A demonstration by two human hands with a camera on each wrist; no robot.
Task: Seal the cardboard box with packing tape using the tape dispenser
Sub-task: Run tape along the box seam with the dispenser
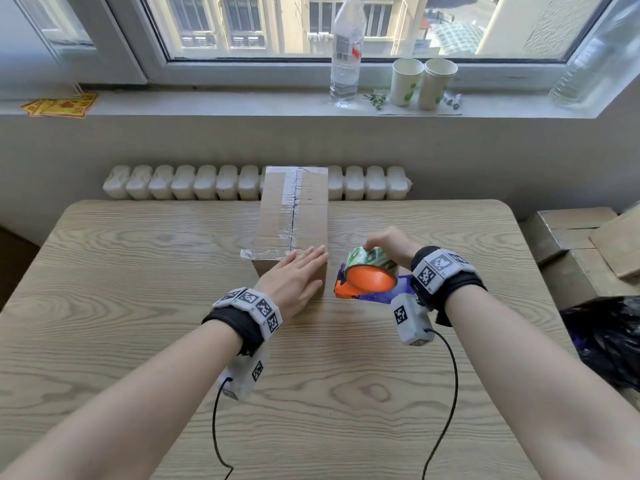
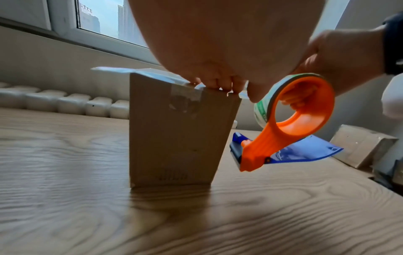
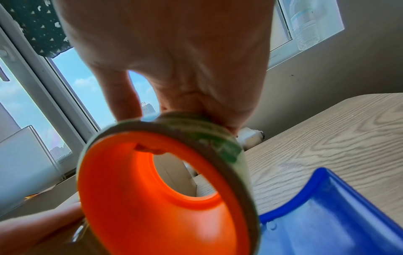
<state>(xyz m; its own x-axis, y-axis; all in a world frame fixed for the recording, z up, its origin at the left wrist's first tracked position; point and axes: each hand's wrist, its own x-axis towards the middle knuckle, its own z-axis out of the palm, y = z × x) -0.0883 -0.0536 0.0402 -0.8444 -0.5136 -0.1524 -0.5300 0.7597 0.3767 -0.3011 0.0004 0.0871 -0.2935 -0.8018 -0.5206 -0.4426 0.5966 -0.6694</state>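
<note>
One strip of clear tape (image 1: 292, 206) already runs along the top seam of the cardboard box (image 1: 294, 216), wrinkled and shiny, with a loose tail (image 1: 258, 253) sticking out sideways at the near edge, toward 9 o'clock. The box itself is plain brown, long and narrow, standing at 12 o'clock on the counter (image 1: 138, 341) with its far end toward the radiator (image 1: 194, 183). In the left wrist view an older scuffed patch of tape shows on its near face, folded over the top edge.

To do this step well, I judge that the loose tail should be pressed flat first, then the next strip started low on the near face and pulled up over the edge, with the box held steady so it does not slide.

The left hand (image 1: 298, 275) lies with straight fingers over the box's near top edge, its grip flat and holding nothing, just pressing. The right hand (image 1: 389, 245) sits just beside the box at 3 o'clock, its grip curled over the green-printed tape roll on the orange and blue tape dispenser (image 1: 367, 280), which hangs above the counter with its toothed end toward the box but apart from it.

Farther out, at 12 to 1 o'clock, a plastic bottle (image 1: 346, 53) and two paper cups (image 1: 422, 83) stand on the windowsill. More cardboard (image 1: 581, 244) is stacked at 3 o'clock.
</note>
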